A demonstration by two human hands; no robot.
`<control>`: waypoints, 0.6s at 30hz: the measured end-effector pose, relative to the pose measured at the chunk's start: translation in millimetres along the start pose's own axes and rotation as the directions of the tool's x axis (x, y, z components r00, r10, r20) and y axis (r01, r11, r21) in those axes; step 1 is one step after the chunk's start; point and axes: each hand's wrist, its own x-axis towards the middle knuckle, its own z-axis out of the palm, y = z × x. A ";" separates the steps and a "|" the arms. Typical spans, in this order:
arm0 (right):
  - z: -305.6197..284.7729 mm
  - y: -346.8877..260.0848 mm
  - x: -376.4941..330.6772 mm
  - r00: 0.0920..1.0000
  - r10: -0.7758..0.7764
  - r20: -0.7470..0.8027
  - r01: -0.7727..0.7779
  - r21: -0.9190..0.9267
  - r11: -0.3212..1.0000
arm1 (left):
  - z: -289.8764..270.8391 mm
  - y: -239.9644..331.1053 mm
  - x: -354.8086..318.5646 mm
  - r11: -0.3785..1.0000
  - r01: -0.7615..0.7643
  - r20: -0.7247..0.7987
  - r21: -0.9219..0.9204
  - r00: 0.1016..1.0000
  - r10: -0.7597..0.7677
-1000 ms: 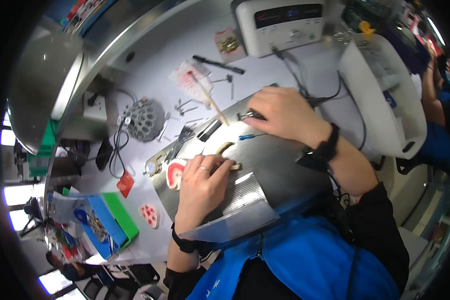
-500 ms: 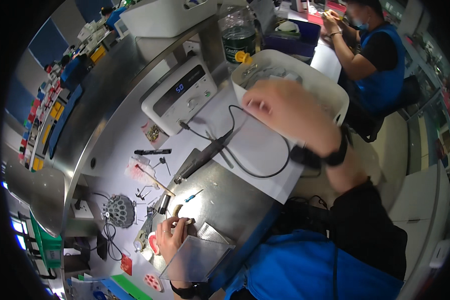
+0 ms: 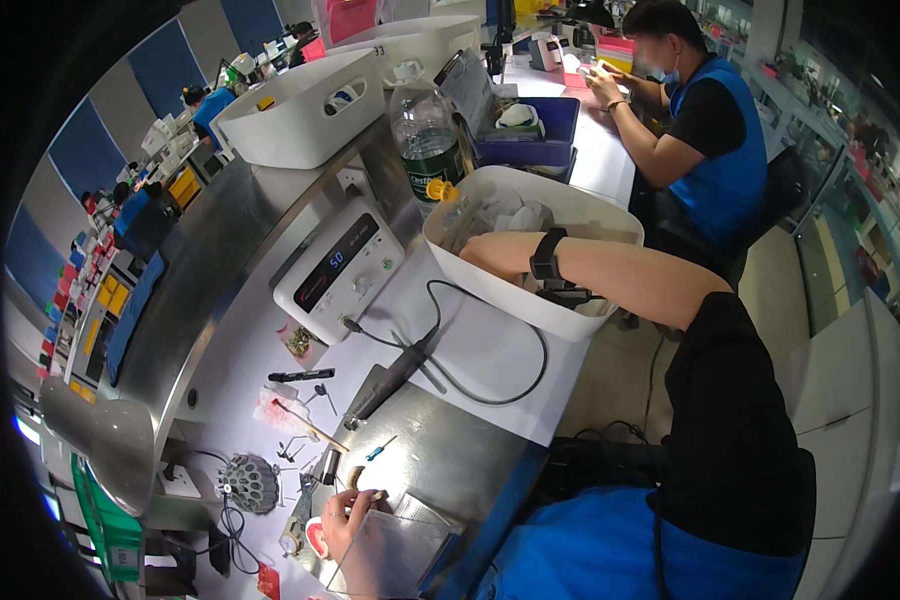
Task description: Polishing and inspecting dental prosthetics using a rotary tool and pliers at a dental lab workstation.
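My right hand (image 3: 495, 254) reaches down inside a white plastic bin (image 3: 515, 303), below its near rim; its fingers are hidden among greyish, clear-looking packets (image 3: 515, 213). At the lower left, my left hand (image 3: 340, 525) is closed, thumb and fingertips on a small tan piece (image 3: 377, 495) whose kind I cannot make out. Beside that hand lie a curved tan piece (image 3: 356, 477) and a red-and-white denture-like model (image 3: 316, 538). A clear plastic shield (image 3: 395, 555) stands over the left wrist. Further up the metal plate (image 3: 470, 450) lies a thin blue-handled tool (image 3: 378, 452).
A corded rotary handpiece (image 3: 388, 388) lies between the plate and its white control box (image 3: 340, 268). Behind the bin stand a large bottle (image 3: 430, 150) and a purple tray (image 3: 530, 152). A grey bur holder (image 3: 250, 484) is at left. A co-worker (image 3: 710, 130) sits at far right.
My right hand, blurred above the bin's near rim before, has gone down into the bin. My left hand stays by the tan piece. The whole view has shifted.
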 end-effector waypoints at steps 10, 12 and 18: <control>-21.6 0.5 -6.5 0.943 0.140 0.303 -0.233 0.299 0.925 | 0.3 7.5 3.3 0.997 0.062 0.007 -0.042 0.998 -0.062; -37.1 -1.2 -21.4 0.927 0.103 0.361 -0.233 0.339 0.912 | -0.5 8.8 7.0 0.996 0.059 0.042 -0.065 0.998 -0.057; -58.0 0.7 -22.9 0.876 -0.073 0.477 -0.089 0.309 0.947 | 6.6 -0.3 2.2 0.998 0.063 0.047 -0.025 0.997 -0.062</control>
